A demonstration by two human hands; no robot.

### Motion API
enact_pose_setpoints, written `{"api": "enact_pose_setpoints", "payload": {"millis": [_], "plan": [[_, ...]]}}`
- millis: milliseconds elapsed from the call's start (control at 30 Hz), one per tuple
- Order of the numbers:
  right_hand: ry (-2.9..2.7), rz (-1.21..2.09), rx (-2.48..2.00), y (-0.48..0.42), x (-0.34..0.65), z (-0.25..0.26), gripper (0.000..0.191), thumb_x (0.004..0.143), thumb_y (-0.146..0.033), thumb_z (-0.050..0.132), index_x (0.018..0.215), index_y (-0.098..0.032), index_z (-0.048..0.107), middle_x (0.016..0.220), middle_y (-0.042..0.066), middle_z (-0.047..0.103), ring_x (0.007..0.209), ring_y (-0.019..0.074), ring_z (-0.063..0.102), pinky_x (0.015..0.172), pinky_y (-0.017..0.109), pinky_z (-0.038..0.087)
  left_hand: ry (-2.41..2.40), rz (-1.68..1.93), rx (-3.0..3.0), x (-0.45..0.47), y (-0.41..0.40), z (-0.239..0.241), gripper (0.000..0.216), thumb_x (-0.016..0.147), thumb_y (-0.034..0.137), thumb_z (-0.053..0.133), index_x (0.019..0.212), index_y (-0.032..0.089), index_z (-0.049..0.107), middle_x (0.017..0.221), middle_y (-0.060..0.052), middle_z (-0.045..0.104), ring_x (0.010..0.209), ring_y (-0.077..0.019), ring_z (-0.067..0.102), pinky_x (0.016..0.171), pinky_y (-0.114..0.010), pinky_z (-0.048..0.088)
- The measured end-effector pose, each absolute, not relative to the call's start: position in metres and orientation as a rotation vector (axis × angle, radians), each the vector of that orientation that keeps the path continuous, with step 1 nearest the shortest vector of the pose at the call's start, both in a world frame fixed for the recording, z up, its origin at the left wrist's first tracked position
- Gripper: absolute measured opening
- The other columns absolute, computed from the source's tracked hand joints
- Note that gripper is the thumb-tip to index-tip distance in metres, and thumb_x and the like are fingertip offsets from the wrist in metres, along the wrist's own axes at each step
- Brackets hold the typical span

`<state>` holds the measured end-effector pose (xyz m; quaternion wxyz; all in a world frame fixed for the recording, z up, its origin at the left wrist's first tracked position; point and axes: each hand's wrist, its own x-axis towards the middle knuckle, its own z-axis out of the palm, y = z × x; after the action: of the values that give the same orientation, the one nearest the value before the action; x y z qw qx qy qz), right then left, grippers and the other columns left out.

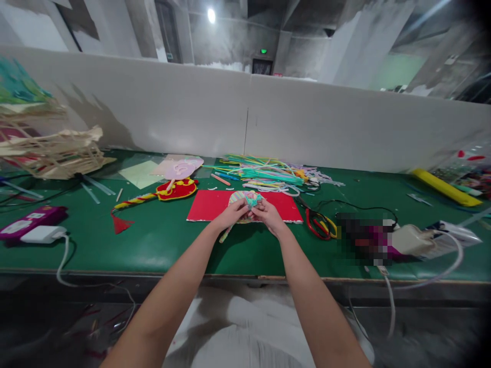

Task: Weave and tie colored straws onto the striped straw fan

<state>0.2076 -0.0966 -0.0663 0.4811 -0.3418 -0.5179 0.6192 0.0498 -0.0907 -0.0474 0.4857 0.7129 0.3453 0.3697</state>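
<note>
My left hand (233, 212) and my right hand (269, 214) meet over a red board (207, 205), with their fingers closed on a small pastel-striped pipe-cleaner fan (237, 196). The fan's short twisted handle (224, 235) sticks out below my left hand. Turquoise fuzzy pieces (253, 201) show on the fan between my fingertips, where both hands pinch. Fingers hide part of the fan's face, so I cannot make out the smallest pieces.
Behind the board lies a pile of pipe cleaners (272, 173). A red-and-yellow fan (176, 189) and a lilac fan (184, 167) lie to its left. Red-handled pliers (319, 225) sit at right, near power strips and cables. A wooden stick model (69, 153) stands far left.
</note>
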Motion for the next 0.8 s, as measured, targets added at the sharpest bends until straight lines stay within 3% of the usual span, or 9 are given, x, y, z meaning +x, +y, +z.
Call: {"api": "enact_pose_setpoints", "payload": {"millis": [200,367,567,800], "plan": [[-1.204,1.484,-0.913,-0.095,0.207,-0.065,0.033,0.07,-0.051,0.057,0.078,-0.02,0.05,0.062,0.0,0.061,0.052,0.0128,0.057,0.05,0.027,0.046,0.874,0.978,1.739,0.05,-0.088,-0.051,0.026,0.079,0.039,0.045,0.067,0.017,0.039,0.054,0.006,0.039,0.048,-0.006,0.035,0.048,-0.019,0.03],[-1.38,1.376,-0.976,-0.094,0.208,-0.066,0.034,0.068,-0.053,0.057,0.068,-0.019,0.05,0.054,-0.001,0.056,0.043,0.0108,0.048,0.036,0.022,0.034,0.937,0.986,1.777,0.054,-0.09,-0.053,0.024,0.079,0.037,0.044,0.068,0.016,0.041,0.057,0.005,0.041,0.053,-0.0072,0.037,0.053,-0.02,0.033],[-1.519,1.273,-0.941,-0.1,0.207,-0.059,0.031,0.067,-0.05,0.059,0.067,-0.02,0.052,0.059,-0.001,0.055,0.05,0.0119,0.049,0.04,0.023,0.035,0.928,1.061,1.769,0.055,-0.09,-0.052,0.024,0.078,0.037,0.045,0.066,0.016,0.042,0.06,0.004,0.042,0.056,-0.0081,0.039,0.056,-0.021,0.035],[-1.542,1.207,-0.964,-0.102,0.208,-0.056,0.031,0.069,-0.049,0.057,0.065,-0.02,0.048,0.056,-0.003,0.05,0.046,0.0096,0.045,0.04,0.022,0.034,0.825,0.927,1.704,0.053,-0.089,-0.053,0.026,0.078,0.04,0.046,0.068,0.016,0.044,0.056,0.004,0.042,0.049,-0.0073,0.037,0.049,-0.02,0.032]]}}
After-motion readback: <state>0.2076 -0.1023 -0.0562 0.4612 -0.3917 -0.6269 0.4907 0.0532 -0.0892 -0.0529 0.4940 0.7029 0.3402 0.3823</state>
